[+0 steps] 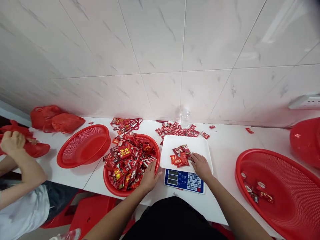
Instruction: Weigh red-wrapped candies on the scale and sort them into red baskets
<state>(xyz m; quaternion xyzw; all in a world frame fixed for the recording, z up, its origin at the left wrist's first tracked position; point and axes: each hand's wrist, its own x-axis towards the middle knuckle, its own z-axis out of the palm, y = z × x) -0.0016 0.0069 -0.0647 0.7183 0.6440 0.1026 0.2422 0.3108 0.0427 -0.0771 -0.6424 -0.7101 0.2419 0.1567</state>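
My left hand point(149, 178) rests at the right rim of a red plastic basket point(107, 181), fingers stretched out over the packets near its edge. Heaped in that basket are many small red and gold wrapped packets point(125, 151). My right hand point(200, 166) reaches over the white tray point(166, 150) of a digital scale, its fingers extended and the tips touching the edge of a small pile of red packets point(181, 158). In front of the tray is the scale's blue keypad panel point(184, 180); its display digits are unreadable.
Loose small red packets point(175, 128) lie behind the scale beside a clear plastic bottle point(185, 118). A red basket point(83, 146) stands left, and a larger one point(282, 186) with several packets right. At far left, another person's hands point(13, 141) handle a red bag.
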